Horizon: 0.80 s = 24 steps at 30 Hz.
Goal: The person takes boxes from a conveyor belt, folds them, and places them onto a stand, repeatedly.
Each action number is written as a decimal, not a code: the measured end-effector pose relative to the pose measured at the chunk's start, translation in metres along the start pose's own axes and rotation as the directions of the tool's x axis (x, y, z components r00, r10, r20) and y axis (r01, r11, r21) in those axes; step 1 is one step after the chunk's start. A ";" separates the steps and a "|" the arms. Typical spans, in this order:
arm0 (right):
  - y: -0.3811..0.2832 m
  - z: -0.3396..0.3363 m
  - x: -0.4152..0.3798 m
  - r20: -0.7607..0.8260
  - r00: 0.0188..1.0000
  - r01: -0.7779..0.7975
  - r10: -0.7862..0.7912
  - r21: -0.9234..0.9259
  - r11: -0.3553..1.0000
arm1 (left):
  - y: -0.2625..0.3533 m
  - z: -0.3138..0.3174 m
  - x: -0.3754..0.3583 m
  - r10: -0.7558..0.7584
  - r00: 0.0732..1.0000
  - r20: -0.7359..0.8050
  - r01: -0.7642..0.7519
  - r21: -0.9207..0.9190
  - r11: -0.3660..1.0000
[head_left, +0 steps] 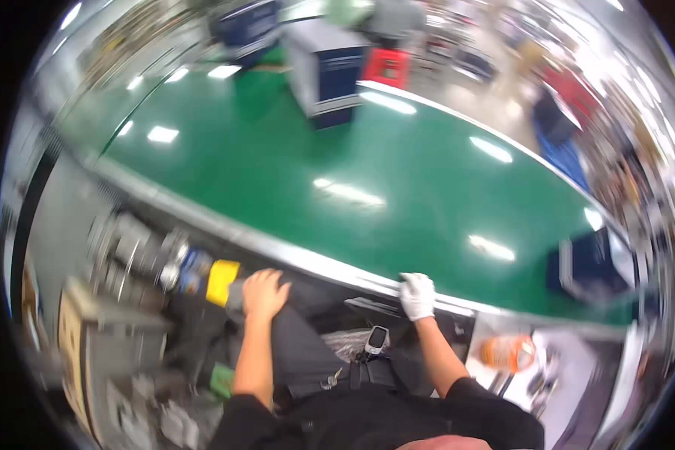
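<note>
Nearest the camera, a dark handheld device (376, 340) with a small light screen hangs at the person's waist, with a bunch of keys (331, 380) beside it against dark clothing. The bare left hand (263, 292) rests palm down below the near edge of the belt, its fingers spread slightly and lying flat on a grey surface, clamped on nothing; just to its left sits a yellow block (223, 281), close to the hand, though the blur hides whether they touch. Left of that is a cluster of shiny metal parts (139, 251), too blurred to tell apart. The right hand (417, 295) wears a white glove and sits on the metal rail (307, 259) that runs along the near side of the green belt (337, 172); its fingers are together and curled over the rail's edge. Lower right, an orange object (507, 352) lies on a pale shelf. On the belt at the right edge stands a dark blue crate (589, 266), well apart from both hands. Farther off, at the belt's far side, stands a blue and white box (328, 73), with a red crate (388, 67) just behind it.
</note>
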State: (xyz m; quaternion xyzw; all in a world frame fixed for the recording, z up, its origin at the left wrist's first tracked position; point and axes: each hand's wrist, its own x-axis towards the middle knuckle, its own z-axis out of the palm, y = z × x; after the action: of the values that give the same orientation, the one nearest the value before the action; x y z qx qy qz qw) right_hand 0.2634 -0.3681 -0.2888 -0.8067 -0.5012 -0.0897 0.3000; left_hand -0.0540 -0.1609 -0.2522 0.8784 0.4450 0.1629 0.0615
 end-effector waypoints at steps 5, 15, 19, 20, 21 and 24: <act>-0.008 -0.018 -0.003 0.058 0.990 -0.126 0.127 -0.028 0.992 | -0.013 -0.002 0.014 -0.120 0.953 0.280 0.132 -0.025 0.991; -0.011 -0.022 -0.017 0.048 0.991 -0.122 0.125 -0.060 0.991 | -0.035 0.026 0.074 -0.164 0.661 0.733 0.095 0.135 0.986; -0.015 -0.030 -0.033 -0.017 0.999 -0.036 0.034 -0.095 0.995 | -0.026 0.027 0.075 -0.170 0.616 0.769 0.058 0.172 0.983; -0.016 -0.034 -0.036 -0.015 0.999 -0.038 0.037 -0.130 0.991 | -0.016 0.021 0.073 -0.175 0.649 0.741 0.060 0.180 0.982; -0.018 -0.036 -0.043 -0.009 0.999 -0.042 0.041 -0.160 0.986 | -0.007 0.013 0.066 -0.186 0.676 0.713 0.065 0.193 0.979; -0.024 -0.037 -0.056 -0.005 0.999 -0.046 0.046 -0.219 0.975 | 0.008 -0.006 0.057 -0.204 0.735 0.647 0.079 0.217 0.973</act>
State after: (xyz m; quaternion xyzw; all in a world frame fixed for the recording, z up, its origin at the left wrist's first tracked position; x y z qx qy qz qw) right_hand 0.2210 -0.4237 -0.2749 -0.8461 -0.4695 -0.1375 0.2114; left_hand -0.0187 -0.1205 -0.2316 0.8439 0.4722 -0.2053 0.1508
